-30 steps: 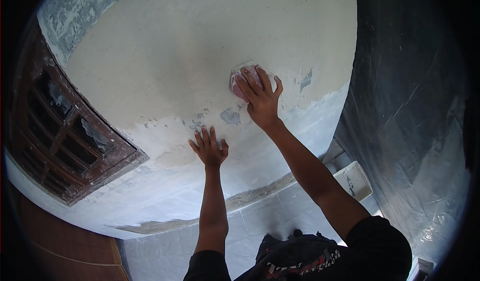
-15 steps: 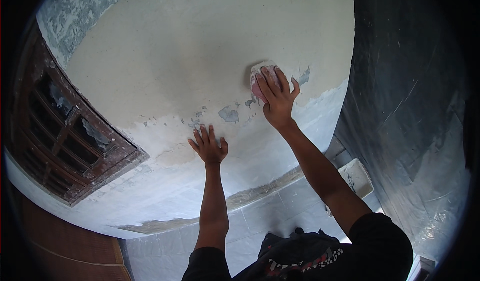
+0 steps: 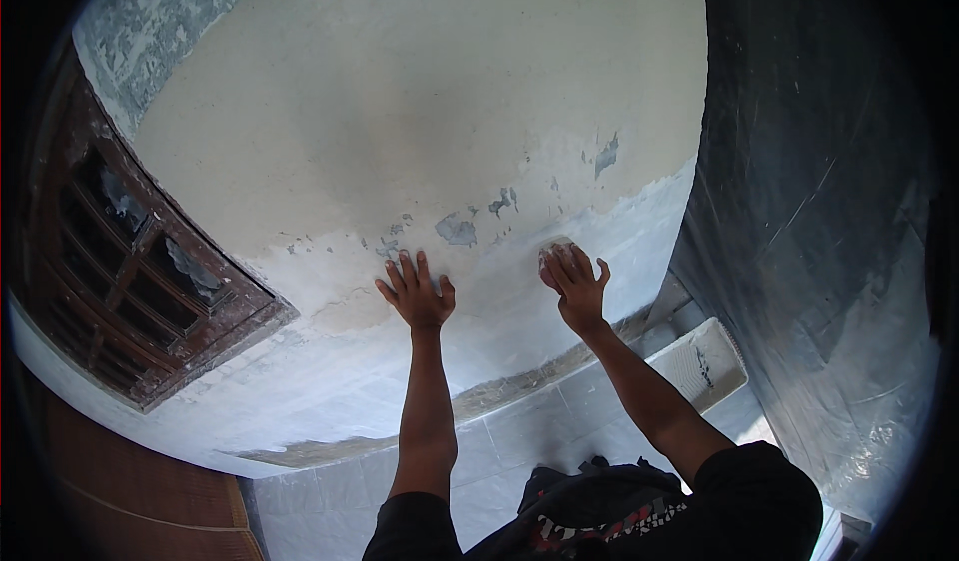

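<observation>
Flat against the wall (image 3: 400,101), my left hand (image 3: 418,296) has its fingers spread and holds nothing. To its right and a little higher, my right hand (image 3: 579,286) presses a pinkish piece of sandpaper (image 3: 547,266), whitened with dust, to the white lower part of the wall. Its fingers lie over the piece and hide much of it. Grey patches of peeled paint (image 3: 458,229) show just above and between the hands. Another peeled patch (image 3: 606,155) sits higher, above my right hand.
At left is a worn brown wooden window frame (image 3: 215,331). Dark plastic sheeting (image 3: 809,211) hangs along the right side. A long whitish tray (image 3: 737,366) lies beyond my right forearm, above the grey tiled floor (image 3: 499,461).
My right hand has slid down the wall with the sandpaper, from the beige area onto the white part, uncovering peeled patches. My left hand stays in place.
</observation>
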A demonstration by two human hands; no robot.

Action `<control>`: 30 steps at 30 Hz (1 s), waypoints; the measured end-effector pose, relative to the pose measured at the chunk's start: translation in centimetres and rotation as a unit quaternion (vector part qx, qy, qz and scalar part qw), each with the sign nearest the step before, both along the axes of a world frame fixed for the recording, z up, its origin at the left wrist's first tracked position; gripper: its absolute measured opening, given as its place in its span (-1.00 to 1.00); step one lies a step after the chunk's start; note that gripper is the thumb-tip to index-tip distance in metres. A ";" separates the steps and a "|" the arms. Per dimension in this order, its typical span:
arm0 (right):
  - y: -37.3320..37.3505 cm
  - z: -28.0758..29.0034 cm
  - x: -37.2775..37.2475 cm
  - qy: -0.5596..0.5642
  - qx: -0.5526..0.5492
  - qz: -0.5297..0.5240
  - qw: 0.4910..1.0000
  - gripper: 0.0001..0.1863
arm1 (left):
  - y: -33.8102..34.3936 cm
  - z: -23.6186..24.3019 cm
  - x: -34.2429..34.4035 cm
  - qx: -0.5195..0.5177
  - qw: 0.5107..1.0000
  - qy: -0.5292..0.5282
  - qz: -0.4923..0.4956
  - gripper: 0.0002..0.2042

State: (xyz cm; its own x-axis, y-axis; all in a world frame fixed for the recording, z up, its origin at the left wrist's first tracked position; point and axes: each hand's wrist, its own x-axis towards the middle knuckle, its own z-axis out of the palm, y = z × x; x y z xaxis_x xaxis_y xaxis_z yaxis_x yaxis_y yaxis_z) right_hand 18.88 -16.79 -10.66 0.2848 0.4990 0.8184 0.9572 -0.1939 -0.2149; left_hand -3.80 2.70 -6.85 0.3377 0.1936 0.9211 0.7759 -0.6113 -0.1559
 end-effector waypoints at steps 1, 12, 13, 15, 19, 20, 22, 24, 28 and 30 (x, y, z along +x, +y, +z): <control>0.8 2.5 0.2 -0.006 0.051 0.009 0.999 -0.26 | 0.1 0.1 0.1 -0.001 1.000 0.000 0.001 -0.40; 4.2 11.4 -0.2 -0.046 0.105 0.034 0.993 -0.24 | 0.0 0.0 -0.2 -0.018 1.000 0.003 0.001 -0.39; 3.5 8.4 -1.0 -0.030 0.077 0.031 0.996 -0.24 | 0.1 0.2 -0.3 -0.014 1.000 0.001 0.000 -0.39; 1.9 4.1 -2.2 -0.014 0.044 0.019 0.999 -0.23 | 0.1 -0.3 0.4 -0.008 1.000 0.005 -0.004 -0.39; 2.6 6.7 -4.1 -0.008 0.069 0.007 0.998 -0.26 | 0.0 -0.2 -0.2 0.020 0.999 0.026 0.011 -0.36; 3.2 9.9 -4.1 -0.015 0.133 0.022 0.991 -0.27 | -0.2 -0.1 -0.1 0.014 1.000 0.023 0.008 -0.37; 4.4 17.0 -4.0 -0.026 0.162 0.004 0.986 -0.29 | -0.3 -0.1 -0.1 0.008 1.000 0.019 0.002 -0.38; 5.9 21.6 -3.3 -0.046 0.205 -0.002 0.978 -0.29 | -0.3 -0.1 0.1 -0.009 1.000 0.010 0.004 -0.43; 8.2 20.3 -3.2 -0.088 0.196 0.006 0.977 -0.28 | -0.3 -0.1 0.1 -0.013 1.000 0.009 -0.002 -0.44; 7.4 15.5 -4.3 -0.067 0.147 0.030 0.986 -0.28 | -0.2 0.0 0.2 -0.016 1.000 0.003 -0.009 -0.45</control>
